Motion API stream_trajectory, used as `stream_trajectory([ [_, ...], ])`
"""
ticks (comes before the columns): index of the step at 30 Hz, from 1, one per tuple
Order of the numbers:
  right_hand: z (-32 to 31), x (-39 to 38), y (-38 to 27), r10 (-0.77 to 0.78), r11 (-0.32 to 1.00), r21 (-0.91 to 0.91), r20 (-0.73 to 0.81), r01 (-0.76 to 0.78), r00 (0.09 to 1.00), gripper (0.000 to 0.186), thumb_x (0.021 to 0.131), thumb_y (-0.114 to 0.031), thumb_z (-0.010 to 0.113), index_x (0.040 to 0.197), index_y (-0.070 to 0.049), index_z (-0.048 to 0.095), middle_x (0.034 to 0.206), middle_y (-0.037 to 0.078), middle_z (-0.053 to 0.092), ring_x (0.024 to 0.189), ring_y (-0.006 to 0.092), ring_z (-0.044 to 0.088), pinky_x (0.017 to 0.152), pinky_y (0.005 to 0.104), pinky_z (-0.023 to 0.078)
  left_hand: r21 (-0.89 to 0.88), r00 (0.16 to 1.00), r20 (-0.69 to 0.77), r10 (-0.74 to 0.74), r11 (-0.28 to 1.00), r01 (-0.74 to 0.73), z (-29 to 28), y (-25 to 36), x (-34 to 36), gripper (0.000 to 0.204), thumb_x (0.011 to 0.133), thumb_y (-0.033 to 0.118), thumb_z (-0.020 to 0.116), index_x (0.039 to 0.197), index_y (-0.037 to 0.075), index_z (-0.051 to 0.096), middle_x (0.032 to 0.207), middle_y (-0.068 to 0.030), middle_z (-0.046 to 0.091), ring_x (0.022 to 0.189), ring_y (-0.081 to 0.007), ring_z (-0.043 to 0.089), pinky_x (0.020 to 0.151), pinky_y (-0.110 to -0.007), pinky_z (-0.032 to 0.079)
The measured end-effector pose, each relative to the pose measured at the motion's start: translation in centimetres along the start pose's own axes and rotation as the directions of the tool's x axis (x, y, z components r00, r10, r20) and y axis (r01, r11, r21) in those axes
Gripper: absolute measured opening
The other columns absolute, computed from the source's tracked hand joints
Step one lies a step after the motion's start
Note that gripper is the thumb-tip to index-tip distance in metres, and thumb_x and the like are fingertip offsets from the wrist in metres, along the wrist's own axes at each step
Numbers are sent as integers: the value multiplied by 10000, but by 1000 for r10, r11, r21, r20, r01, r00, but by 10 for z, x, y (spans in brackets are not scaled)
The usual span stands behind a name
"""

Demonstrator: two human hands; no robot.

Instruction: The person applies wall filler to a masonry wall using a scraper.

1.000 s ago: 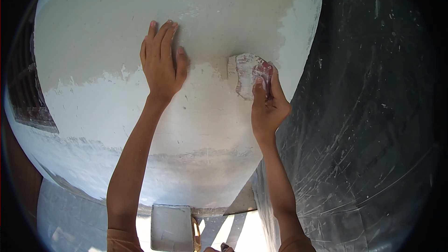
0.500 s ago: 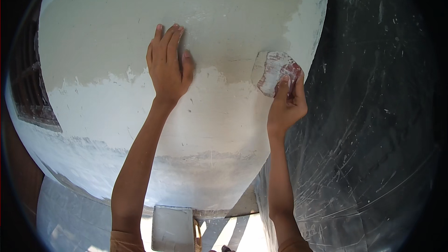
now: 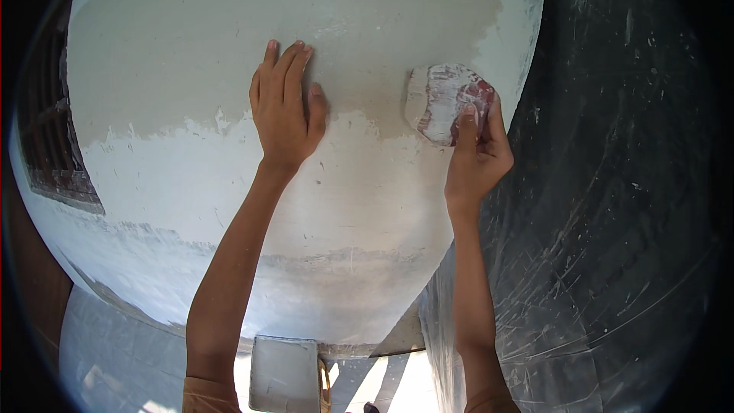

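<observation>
Right-hand grip: the right hand [image 3: 480, 168] grasps a flat, angular scraper [image 3: 445, 99] by its lower right part, thumb on the near face and the other fingers bent behind the right edge.
Scraper: reddish, thickly smeared with white; its broad face is turned to the viewer, and it stands over the wall [image 3: 367, 206]; how firmly its left edge presses there, I cannot tell.
Left-hand grip: the left hand [image 3: 289, 118], left of the scraper and at nearly its height, is released and laid flat against the wall, fingers pointing up and thumb apart.
Grey-beige coat: the darker coat [image 3: 191, 46] spreads above and to the left of the scraper, ending in a ragged lower edge.
Paler wall: whitish surface lies below the scraper, with small dark marks.
Dark sheeting: the spattered, creased sheeting [image 3: 604, 153] hangs to the right of the scraper, past the wall's edge.
Barred opening: the brown grille [image 3: 50, 122] is far left of the scraper.
Tray: the grey rectangular tray [image 3: 284, 375] sits well below and left of the scraper.
Sleeve: the brown sleeve [image 3: 209, 396] on the left arm is also far below and left of the scraper.
</observation>
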State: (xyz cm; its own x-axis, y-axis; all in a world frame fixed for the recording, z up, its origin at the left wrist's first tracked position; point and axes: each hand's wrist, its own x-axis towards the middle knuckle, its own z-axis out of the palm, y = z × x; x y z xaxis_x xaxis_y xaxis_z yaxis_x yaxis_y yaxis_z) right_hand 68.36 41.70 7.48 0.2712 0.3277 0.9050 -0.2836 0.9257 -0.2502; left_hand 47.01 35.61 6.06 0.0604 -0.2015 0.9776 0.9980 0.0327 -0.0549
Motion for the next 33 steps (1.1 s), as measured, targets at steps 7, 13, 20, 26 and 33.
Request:
stream_trajectory([
  [7,-19,17,11,-42,982,-187,-110,21,993,392,886,30,617,1266,101,551,1018,145,704,862,82,606,780,214,492,10,1000,-11,10,1000,-10,0,-2,1,442,884,117,476,1317,27,497,1349,-105,528,1369,-333,374,1080,-457,271],
  [13,-6,-9,10,77,984,-175,345,-17,935,417,867,50,630,1273,97,547,1000,112,695,876,53,570,777,191,465,1,1000,5,11,1000,-11,-1,-5,2,444,878,111,480,1315,31,499,1345,-101,533,1364,-331,383,1076,-457,277],
  [20,-35,15,4,55,997,-43,-174,-63,983,413,891,54,598,1296,96,527,1069,121,675,876,77,588,744,215,497,-11,1000,2,3,1000,-3,1,-1,-3,430,882,110,483,1304,29,510,1348,-100,534,1369,-337,376,1076,-461,278],
  [26,2,-33,24,128,987,-113,163,-111,978,423,885,31,624,1291,102,530,1086,123,665,896,103,590,823,232,478,-11,999,-30,28,1000,-28,-3,-6,2,429,884,109,480,1305,29,508,1349,-100,534,1368,-345,374,1076,-458,279],
  [33,-69,5,29,166,986,40,-323,-162,932,383,957,0,542,1331,71,499,1163,136,639,931,134,635,836,279,530,-4,1000,26,13,1000,-13,1,1,-1,421,892,115,472,1302,29,508,1344,-101,538,1369,-343,374,1075,-457,281],
])
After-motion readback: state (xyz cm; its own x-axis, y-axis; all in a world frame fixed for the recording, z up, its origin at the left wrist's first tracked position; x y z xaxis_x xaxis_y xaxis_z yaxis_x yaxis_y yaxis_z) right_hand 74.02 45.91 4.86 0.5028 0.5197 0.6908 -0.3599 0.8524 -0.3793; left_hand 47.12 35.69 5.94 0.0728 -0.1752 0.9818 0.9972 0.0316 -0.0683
